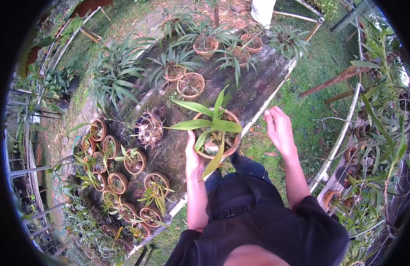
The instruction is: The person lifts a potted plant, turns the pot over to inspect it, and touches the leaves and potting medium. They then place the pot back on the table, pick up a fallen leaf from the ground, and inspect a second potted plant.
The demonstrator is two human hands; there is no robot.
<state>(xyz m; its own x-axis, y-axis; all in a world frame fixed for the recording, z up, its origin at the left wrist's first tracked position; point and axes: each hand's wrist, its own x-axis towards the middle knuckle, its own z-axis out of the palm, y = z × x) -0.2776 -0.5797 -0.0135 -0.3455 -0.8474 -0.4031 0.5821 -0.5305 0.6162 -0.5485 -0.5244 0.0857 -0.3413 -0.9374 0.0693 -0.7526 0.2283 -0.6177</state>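
Observation:
A leafy plant [208, 123] with long, broad green leaves and one yellowing leaf grows in a round clay pot [234, 149] in front of my body, at the bench's near edge. My left hand [194, 155] grips the pot's left side, thumb up near the rim, with its other fingers mostly hidden. A pale chunk [210, 147] lies inside the pot among the potting material. Off to the right, apart from the pot, my right hand [279, 129] is raised over the grass with its fingers curled and pressed together. Whatever it may pinch is too small to make out.
Several clay pots [117, 182] with small plants crowd the bench's left part. A dark pot with dry roots [149, 130] stands left of my plant. Beyond it are a clay pot [190, 85] and spiky-leaved plants [174, 62]. Dense plants [382, 128] grow along the right side.

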